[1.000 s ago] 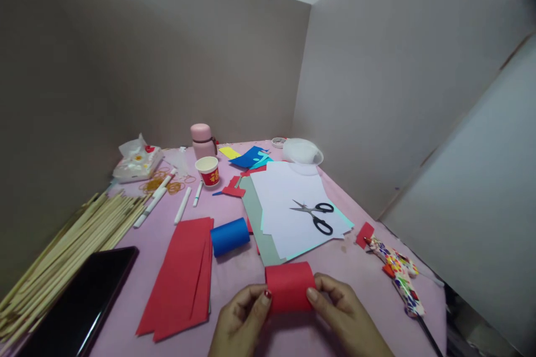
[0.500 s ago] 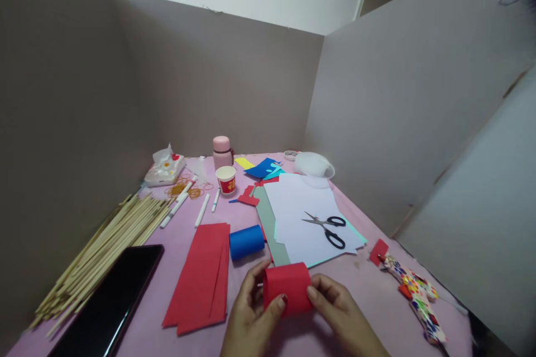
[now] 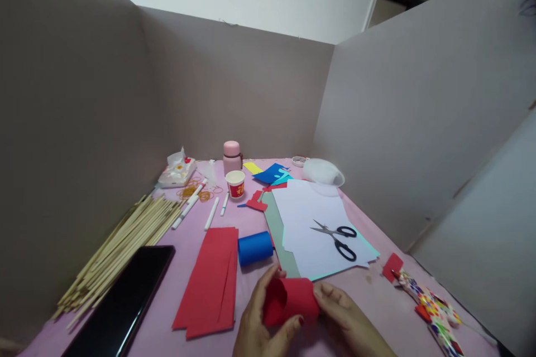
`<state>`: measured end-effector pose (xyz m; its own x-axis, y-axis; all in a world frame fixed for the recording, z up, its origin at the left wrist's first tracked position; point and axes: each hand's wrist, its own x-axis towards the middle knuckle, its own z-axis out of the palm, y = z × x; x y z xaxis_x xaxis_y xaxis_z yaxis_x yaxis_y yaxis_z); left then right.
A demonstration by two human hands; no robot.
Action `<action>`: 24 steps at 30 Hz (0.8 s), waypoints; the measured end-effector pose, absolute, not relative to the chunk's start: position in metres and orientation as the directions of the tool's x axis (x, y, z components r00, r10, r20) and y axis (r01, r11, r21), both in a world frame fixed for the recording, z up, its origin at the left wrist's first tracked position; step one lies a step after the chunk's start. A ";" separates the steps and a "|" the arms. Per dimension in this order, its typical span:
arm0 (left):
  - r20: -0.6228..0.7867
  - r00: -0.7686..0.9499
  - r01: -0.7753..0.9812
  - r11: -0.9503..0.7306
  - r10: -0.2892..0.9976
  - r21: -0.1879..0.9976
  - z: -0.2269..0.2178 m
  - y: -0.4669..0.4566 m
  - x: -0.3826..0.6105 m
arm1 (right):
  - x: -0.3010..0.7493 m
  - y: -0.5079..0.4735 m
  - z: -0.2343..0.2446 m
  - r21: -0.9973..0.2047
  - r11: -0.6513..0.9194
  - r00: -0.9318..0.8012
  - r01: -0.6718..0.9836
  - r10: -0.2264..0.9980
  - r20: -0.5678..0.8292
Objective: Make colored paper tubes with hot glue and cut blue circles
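A rolled tube of red paper (image 3: 299,295) is held between both hands near the table's front edge, its open left end turned partly toward me. My left hand (image 3: 263,318) is curved around that left end, thumb low on the front and fingers behind. At the right end, my right hand (image 3: 341,312) pinches the paper with thumb and fingers. Just beyond lies a blue paper tube (image 3: 255,248) on its side. Left of my hands is a stack of red paper strips (image 3: 209,287). Scissors (image 3: 335,237) with black handles lie open on white paper sheets (image 3: 305,206).
Bamboo sticks (image 3: 125,251) and a black phone (image 3: 125,301) lie at left. Farther back are white markers (image 3: 211,213), rubber bands (image 3: 204,195), a tissue pack (image 3: 178,172), a paper cup (image 3: 235,184) and a pink flask (image 3: 231,158). A patterned item (image 3: 431,307) lies at right.
The red tube has turned so its left opening shows more, with my left hand's fingers opened wider around it. The whole view has shifted, moving everything slightly right and down.
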<state>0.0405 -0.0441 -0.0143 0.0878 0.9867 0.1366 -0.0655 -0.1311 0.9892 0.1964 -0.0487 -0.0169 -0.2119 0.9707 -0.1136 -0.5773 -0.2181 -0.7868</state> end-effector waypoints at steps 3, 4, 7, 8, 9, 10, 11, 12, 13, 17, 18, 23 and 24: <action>0.179 0.086 -0.047 -0.176 0.980 0.983 -0.021 -0.043 0.038 | 0.202 -0.045 -0.012 -0.843 -0.198 -0.158 -0.500 0.978 -0.137; 0.210 0.075 -0.027 -0.208 0.975 0.978 -0.022 -0.042 0.035 | 0.205 -0.043 -0.007 -0.877 -0.170 -0.113 -0.450 0.985 -0.133; 0.303 -0.002 0.186 -0.298 0.953 0.936 -0.010 -0.030 0.019 | 0.216 -0.037 0.012 -0.995 -0.002 0.044 -0.097 0.999 -0.006; 0.324 -0.018 0.312 -0.302 0.946 0.901 -0.002 -0.024 0.014 | 0.219 -0.034 0.020 -0.993 0.079 0.070 0.084 0.994 0.085; 0.347 0.022 0.441 -0.320 0.938 0.838 0.007 -0.017 0.010 | 0.222 -0.031 0.027 -0.954 0.161 0.068 0.255 0.981 0.183; 0.344 0.112 0.540 -0.348 0.932 0.767 0.017 -0.009 0.007 | 0.225 -0.027 0.033 -0.890 0.237 0.045 0.390 0.960 0.276; 0.316 0.181 0.611 -0.358 0.932 0.707 0.026 0.000 0.006 | 0.226 -0.022 0.038 -0.817 0.300 0.010 0.492 0.937 0.350; 0.277 0.234 0.655 -0.361 0.932 0.664 0.033 0.008 0.007 | 0.227 -0.017 0.042 -0.745 0.354 -0.027 0.565 0.911 0.412; 0.245 0.259 0.676 -0.357 0.934 0.645 0.038 0.016 0.009 | 0.227 -0.012 0.045 -0.675 0.398 -0.066 0.621 0.885 0.462; 0.226 0.248 0.630 -0.334 0.942 0.701 0.042 0.044 0.014 | 0.222 0.009 0.047 -0.425 0.492 -0.204 0.760 0.801 0.562; 0.239 0.231 0.601 -0.331 0.943 0.727 0.041 0.050 0.011 | 0.220 0.014 0.046 -0.396 0.498 -0.224 0.771 0.795 0.563; 0.259 0.126 0.343 -0.287 0.958 0.895 0.044 0.075 -0.020 | 0.207 0.045 0.047 -0.405 0.513 -0.253 0.757 0.801 0.542; 0.249 0.113 0.286 -0.272 0.962 0.919 0.046 0.080 -0.026 | 0.203 0.053 0.047 -0.410 0.521 -0.261 0.748 0.800 0.540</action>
<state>-0.0264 0.0800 0.0457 0.1128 0.9618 0.2494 0.2859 -0.2718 0.9189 0.2028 0.0532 0.0470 -0.2614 0.8001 0.5399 0.7484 0.5212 -0.4101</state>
